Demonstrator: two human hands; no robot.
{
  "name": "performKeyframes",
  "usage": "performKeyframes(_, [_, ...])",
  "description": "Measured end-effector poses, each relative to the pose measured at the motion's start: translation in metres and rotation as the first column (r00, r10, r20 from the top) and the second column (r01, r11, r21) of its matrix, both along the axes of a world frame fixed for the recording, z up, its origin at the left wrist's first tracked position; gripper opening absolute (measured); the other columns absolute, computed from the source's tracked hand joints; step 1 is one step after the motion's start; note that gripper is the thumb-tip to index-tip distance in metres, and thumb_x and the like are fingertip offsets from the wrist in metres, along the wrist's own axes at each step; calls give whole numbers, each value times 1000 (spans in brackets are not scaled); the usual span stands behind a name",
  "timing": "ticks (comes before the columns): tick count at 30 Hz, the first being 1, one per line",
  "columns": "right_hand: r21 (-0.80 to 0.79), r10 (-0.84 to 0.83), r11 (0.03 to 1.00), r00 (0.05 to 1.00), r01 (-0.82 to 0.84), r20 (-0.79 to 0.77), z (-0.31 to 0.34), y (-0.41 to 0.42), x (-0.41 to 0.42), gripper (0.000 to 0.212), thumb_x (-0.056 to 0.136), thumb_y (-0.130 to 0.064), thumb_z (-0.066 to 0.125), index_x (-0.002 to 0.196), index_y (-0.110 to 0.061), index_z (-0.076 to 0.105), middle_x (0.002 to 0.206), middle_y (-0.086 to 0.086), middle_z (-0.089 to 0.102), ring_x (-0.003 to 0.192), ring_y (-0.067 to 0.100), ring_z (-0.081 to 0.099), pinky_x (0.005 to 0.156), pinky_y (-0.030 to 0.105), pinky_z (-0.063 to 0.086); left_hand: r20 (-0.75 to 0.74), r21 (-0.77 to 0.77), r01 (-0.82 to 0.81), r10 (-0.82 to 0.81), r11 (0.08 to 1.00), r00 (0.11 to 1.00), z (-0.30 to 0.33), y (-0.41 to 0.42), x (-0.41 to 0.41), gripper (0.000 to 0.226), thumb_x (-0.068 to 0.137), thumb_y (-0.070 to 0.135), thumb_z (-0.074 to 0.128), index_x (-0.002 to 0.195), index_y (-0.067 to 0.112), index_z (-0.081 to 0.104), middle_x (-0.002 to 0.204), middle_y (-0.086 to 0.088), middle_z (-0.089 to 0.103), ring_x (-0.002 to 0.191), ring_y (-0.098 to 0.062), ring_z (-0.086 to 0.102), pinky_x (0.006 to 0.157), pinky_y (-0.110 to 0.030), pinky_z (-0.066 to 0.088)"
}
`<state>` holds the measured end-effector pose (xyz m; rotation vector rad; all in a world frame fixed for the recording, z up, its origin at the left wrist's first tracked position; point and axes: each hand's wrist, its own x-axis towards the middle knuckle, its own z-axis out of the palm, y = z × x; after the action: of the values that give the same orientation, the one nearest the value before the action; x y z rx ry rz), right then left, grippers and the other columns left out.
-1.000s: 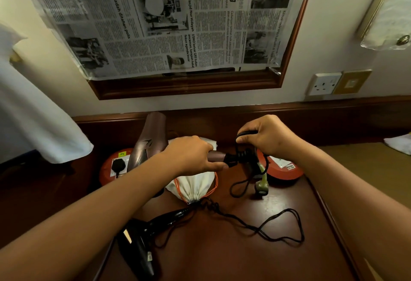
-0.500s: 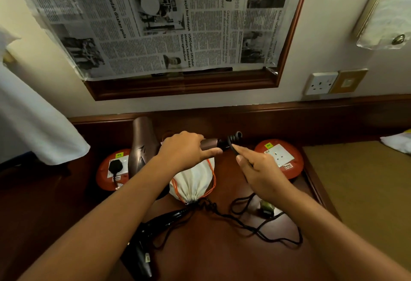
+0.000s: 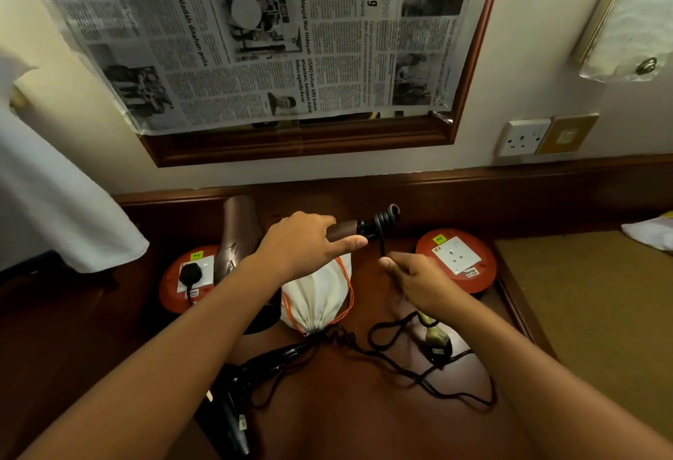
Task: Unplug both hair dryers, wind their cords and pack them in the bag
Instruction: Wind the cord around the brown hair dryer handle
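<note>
My left hand [image 3: 302, 241] grips the handle of the brown hair dryer [image 3: 236, 230], held above the desk with its barrel pointing left. Black cord [image 3: 386, 217] is coiled in a few turns around the handle's end. My right hand [image 3: 418, 281] pinches that cord just below the coil; the rest trails down to a green-tipped plug [image 3: 437, 339] lying on the desk. A black hair dryer [image 3: 233, 408] lies at the near left, and a black plug [image 3: 190, 273] sits in the left orange socket. The white drawstring bag [image 3: 317, 299] lies under my left hand.
Two round orange socket reels stand on the brown desk: the left orange socket [image 3: 174, 295] and the right orange socket [image 3: 473, 266], which holds no plug. A wall outlet [image 3: 524, 137] is at the back right. White cloth [image 3: 54, 183] hangs at the left. Loose cord [image 3: 455, 390] loops across the desk.
My right hand has come off the handle's end and dropped low along the cord. More turns of cord now sit on the handle. The left hand kept its hold.
</note>
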<state>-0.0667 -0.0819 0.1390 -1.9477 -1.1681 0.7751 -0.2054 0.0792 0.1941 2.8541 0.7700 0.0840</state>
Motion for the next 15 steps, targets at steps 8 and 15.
performKeyframes(8, [51, 122, 992, 846, -112, -519, 2, -3, 22, 40, 88, -46, 46, 111, -20, 67, 57, -3, 29, 46, 9, 26, 42, 21, 22, 45, -133, 83, -78, 988, 996, 7, -4, 0, 56, 78, 78, 36, 66, 23, 45, 60, 5, 47, 53, -10, 44, 53, -24, 32])
performKeyframes(15, [-61, 15, 997, 945, -36, -326, 14, 11, 41, 30, 95, -7, 50, 71, -19, 64, 55, 4, 42, 45, 15, 37, 46, 29, 31, -44, -135, 169, -176, 976, 983, 5, -8, 2, 59, 78, 79, 41, 84, 24, 60, 65, 7, 54, 56, -7, 49, 54, -24, 36])
